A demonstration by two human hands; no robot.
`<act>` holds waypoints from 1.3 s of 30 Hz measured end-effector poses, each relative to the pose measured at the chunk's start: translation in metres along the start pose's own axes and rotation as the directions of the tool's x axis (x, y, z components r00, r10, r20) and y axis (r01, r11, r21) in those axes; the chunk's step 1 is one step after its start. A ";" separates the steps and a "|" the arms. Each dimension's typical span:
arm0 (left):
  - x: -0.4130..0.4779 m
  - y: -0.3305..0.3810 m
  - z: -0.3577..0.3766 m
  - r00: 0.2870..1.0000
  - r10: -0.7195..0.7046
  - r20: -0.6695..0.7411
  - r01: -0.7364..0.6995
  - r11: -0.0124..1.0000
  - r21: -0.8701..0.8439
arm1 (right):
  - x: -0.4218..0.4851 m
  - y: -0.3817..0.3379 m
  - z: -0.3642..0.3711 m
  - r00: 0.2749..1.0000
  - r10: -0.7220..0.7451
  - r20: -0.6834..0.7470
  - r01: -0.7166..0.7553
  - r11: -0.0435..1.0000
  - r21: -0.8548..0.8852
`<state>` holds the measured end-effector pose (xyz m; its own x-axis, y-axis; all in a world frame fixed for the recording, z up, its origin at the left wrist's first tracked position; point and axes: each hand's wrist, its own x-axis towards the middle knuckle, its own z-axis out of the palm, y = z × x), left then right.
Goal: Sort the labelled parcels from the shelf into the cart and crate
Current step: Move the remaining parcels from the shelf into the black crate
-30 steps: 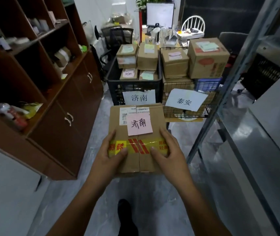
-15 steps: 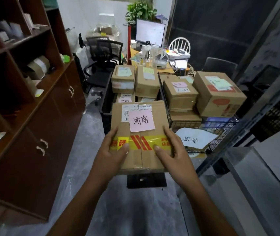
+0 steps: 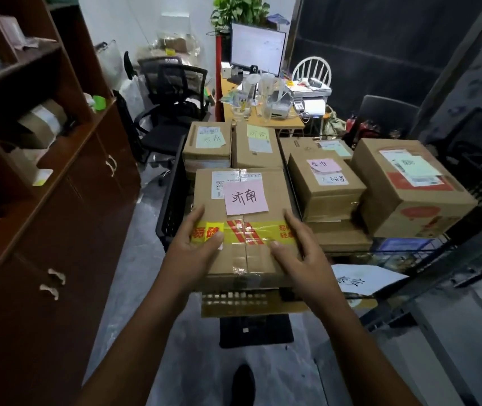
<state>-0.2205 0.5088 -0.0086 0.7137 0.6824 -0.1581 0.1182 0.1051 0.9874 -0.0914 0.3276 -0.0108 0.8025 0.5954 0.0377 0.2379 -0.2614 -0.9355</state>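
Cramped office: wooden cabinet out past the left knuckles, monitor far beyond the fingertips.

Change since a second ago: the parcel has moved forward and is now held over the near end of the black crate. The crate's front sign, readable before, is now hidden beneath the parcel. Grip is unchanged: left hand and right hand clasp opposite side edges, thumbs flat on top.

Writing:
- Pink note just beyond the thumbs reads 济南.
- White shipping label carries a QR code; its text is too small to read.
- Yellow tape under both thumbs has red characters, 碎 by the left thumb.
- Green-noted boxes sit ahead of the fingertips in the crate, writing blurred.
- Wire cart stands outside the right fingers; its white sign is smeared.
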 end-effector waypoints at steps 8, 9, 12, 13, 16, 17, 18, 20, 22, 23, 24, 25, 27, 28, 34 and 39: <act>0.103 0.025 0.024 0.998 -0.049 0.039 0.047 0.997 0.054 | 0.099 0.010 -0.003 0.999 0.036 -0.036 -0.033 0.997 0.074; 0.112 0.024 0.027 0.997 -0.063 0.041 0.060 0.996 0.062 | 0.107 0.014 -0.003 0.998 0.048 -0.036 -0.046 0.996 0.075; 0.129 0.022 0.033 0.996 -0.086 0.035 0.082 0.991 0.105 | 0.123 0.023 -0.003 0.999 0.050 -0.017 -0.050 0.998 0.027; 0.134 0.021 0.034 0.994 -0.106 0.027 0.103 0.989 0.110 | 0.128 0.025 -0.003 0.999 0.048 -0.012 -0.048 0.999 0.011; 0.146 0.017 0.034 0.987 -0.161 0.014 0.159 0.982 0.102 | 0.141 0.030 -0.004 0.998 0.055 -0.007 -0.055 0.998 -0.017; 0.149 0.017 0.034 0.986 -0.164 0.010 0.162 0.981 0.104 | 0.144 0.031 -0.004 0.998 0.055 -0.002 -0.055 0.998 -0.026; 0.152 0.015 0.034 0.988 -0.157 0.007 0.155 0.981 0.113 | 0.147 0.034 -0.004 0.999 0.052 0.002 -0.052 0.998 -0.040; 0.155 0.012 0.035 0.991 -0.134 0.012 0.131 0.982 0.135 | 0.150 0.039 -0.003 0.999 0.037 0.015 -0.036 0.995 -0.089; 0.155 0.007 0.038 0.988 -0.149 0.038 0.142 0.980 0.142 | 0.149 0.043 -0.003 0.999 0.042 0.022 -0.039 0.991 -0.130; 0.154 0.003 0.040 0.986 -0.155 0.055 0.145 0.977 0.155 | 0.148 0.046 -0.004 0.998 0.053 0.017 -0.050 0.988 -0.149; 0.154 -0.003 0.043 0.986 -0.151 0.068 0.136 0.974 0.180 | 0.147 0.049 -0.004 0.998 0.066 0.007 -0.063 0.982 -0.180; 0.154 -0.009 0.046 0.988 -0.137 0.077 0.118 0.970 0.213 | 0.146 0.052 -0.005 0.997 0.071 -0.009 -0.072 0.969 -0.238; 0.155 -0.020 0.052 0.990 -0.106 0.089 0.076 0.955 0.286 | 0.143 0.057 -0.004 0.998 0.044 -0.047 -0.059 0.917 -0.395; 0.157 -0.025 0.053 0.991 -0.096 0.096 0.061 0.948 0.311 | 0.142 0.058 -0.002 0.998 0.020 -0.064 -0.047 0.892 -0.450; 0.165 -0.037 0.039 0.966 -0.073 0.247 -0.028 0.923 0.384 | 0.134 0.055 0.020 0.995 0.038 -0.089 -0.086 0.758 -0.646; 0.171 -0.037 0.025 0.947 -0.039 0.319 -0.104 0.902 0.420 | 0.123 0.052 0.038 0.983 0.115 -0.145 -0.184 0.662 -0.727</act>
<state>-0.0856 0.6033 -0.0723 0.8914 0.4113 -0.1903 0.3221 -0.2797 0.9044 -0.0011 0.4159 -0.0680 0.8951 0.4454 -0.0194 0.4073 -0.8348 -0.3704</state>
